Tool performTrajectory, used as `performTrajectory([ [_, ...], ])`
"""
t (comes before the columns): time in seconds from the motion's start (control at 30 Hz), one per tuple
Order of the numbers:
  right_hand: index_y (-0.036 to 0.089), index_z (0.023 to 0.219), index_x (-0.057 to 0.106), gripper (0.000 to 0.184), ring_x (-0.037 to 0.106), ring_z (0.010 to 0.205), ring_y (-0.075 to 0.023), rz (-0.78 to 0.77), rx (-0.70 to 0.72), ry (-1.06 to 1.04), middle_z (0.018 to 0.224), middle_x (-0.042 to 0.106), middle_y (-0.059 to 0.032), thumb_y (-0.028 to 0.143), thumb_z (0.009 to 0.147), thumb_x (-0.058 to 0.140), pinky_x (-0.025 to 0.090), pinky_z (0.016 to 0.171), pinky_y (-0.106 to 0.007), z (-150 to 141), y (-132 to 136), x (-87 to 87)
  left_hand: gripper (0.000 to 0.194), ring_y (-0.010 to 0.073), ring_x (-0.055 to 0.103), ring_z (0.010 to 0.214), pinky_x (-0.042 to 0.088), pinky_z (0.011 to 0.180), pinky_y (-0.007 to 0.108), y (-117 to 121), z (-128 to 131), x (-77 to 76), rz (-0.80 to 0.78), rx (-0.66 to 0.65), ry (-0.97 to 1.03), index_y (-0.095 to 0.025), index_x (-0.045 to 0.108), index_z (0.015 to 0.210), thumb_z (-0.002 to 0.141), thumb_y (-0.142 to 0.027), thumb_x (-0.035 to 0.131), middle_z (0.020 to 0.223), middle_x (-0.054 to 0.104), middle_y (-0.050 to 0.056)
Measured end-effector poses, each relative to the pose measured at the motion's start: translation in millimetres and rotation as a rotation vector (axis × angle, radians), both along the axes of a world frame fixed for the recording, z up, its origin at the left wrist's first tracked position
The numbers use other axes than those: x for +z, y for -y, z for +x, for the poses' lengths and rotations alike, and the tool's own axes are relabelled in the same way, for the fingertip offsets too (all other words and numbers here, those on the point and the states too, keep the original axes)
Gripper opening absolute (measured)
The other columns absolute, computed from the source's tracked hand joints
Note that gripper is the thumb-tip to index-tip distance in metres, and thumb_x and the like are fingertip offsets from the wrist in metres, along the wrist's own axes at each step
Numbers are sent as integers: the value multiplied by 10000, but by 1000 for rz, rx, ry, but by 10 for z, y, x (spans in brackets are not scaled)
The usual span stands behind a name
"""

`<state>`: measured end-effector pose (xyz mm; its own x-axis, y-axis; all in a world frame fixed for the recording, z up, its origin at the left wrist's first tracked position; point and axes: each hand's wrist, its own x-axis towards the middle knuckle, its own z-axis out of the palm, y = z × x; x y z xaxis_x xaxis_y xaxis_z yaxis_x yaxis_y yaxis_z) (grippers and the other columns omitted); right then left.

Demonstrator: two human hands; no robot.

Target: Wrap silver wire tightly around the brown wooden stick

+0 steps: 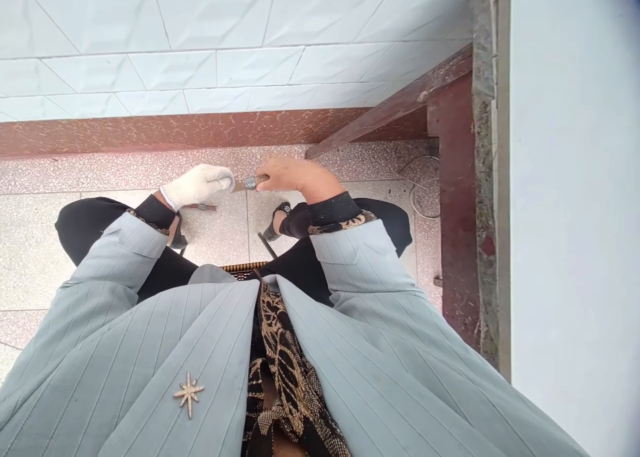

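**Gripped from both ends, low before a tiled wall**

Bounded ahead by a white tiled wall (250, 20), with a red-brown skirting (150, 134) along its foot. Closed in on the right by a white surface (575, 177), a dark red panel (457, 210) beneath its edge, and a slanting brown beam (395, 104) reaching down near the skirting. Open to the left across the speckled floor (30, 244); only a narrow strip of room between the hands and the skirting. Beside the panel, a loose loop of pale cable (420, 189).

In the bare right hand (295, 177), thumb and fingers together, clamped on the right end of a wire-bound tool (241, 185). In the left hand (197, 184), gloved in white knit, fingers curled shut around the other end; exact grip too small to tell.

Between the two, held above the floor and running sideways: a short tool, brown and flat-looking near the glove, wrapped in silvery wire (251, 182) near the bare fingers, both ends hidden. Below the left wrist, a thin reddish-brown piece (207, 207), too small to name.
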<state>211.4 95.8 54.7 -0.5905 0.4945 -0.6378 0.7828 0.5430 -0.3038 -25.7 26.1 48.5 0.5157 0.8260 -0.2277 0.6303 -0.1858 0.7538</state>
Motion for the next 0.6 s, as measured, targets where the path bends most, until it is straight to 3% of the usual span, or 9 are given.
performTrajectory([
  [0.23, 155, 927, 728, 163, 488, 626, -120, -374, 114, -132, 675, 601, 0, 289, 932, 636, 326, 621, -277, 24, 11, 88, 260, 159, 620, 825, 485, 836, 314, -95, -60, 8, 37, 64, -20, -153, 705, 904, 942, -290, 487, 855, 694, 26],
  [0.37, 172, 926, 723, 208, 488, 616, -113, -579, 77, -302, 660, 587, 27, 375, 883, 721, 346, 618, -265, 93, -8, 89, 217, 140, 589, 761, 475, 787, 298, -128, -75, -64, 21, 121, 33, -155, 695, 898, 931, -265, 512, 798, 657, 13],
  [0.47, 187, 893, 691, 281, 502, 629, -111, -593, -114, -613, 696, 595, 27, 445, 832, 786, 382, 622, -259, 157, -5, 132, 187, 121, 529, 672, 441, 691, 279, -119, -35, -149, -29, 177, 145, -156, 667, 866, 925, -259, 522, 745, 606, 10],
  [0.6, 209, 834, 587, 316, 492, 627, -117, -417, -642, -1055, 769, 598, -13, 481, 891, 737, 439, 615, -276, 190, -42, 122, 228, 102, 463, 595, 404, 616, 256, -64, 63, -170, -135, 169, 222, -155, 675, 897, 956, -262, 482, 694, 576, 1],
])
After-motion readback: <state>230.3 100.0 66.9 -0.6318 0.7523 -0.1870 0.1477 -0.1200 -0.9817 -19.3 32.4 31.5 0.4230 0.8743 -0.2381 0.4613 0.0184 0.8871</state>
